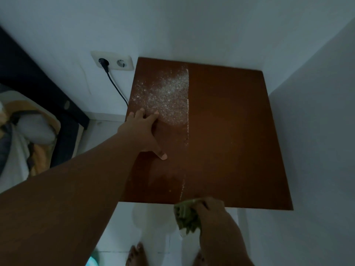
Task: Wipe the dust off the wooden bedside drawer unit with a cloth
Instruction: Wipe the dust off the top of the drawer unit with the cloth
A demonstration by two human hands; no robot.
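The brown wooden top of the bedside drawer unit (226,131) fills the middle of the view. A patch of white dust (169,95) covers its far left part, and a thin dust line runs down the middle towards the front edge. My left hand (143,131) lies flat on the top, fingers spread, fingertips touching the near edge of the dust patch. My right hand (213,212) is at the front edge of the top, closed around a bunched green cloth (187,215) that hangs just off the edge.
White walls close in behind and to the right of the unit. A double wall socket (113,61) with a black plug and cable is on the left wall. A bed with dark frame (38,89) and bedding lies at far left. My bare feet stand on the pale floor below.
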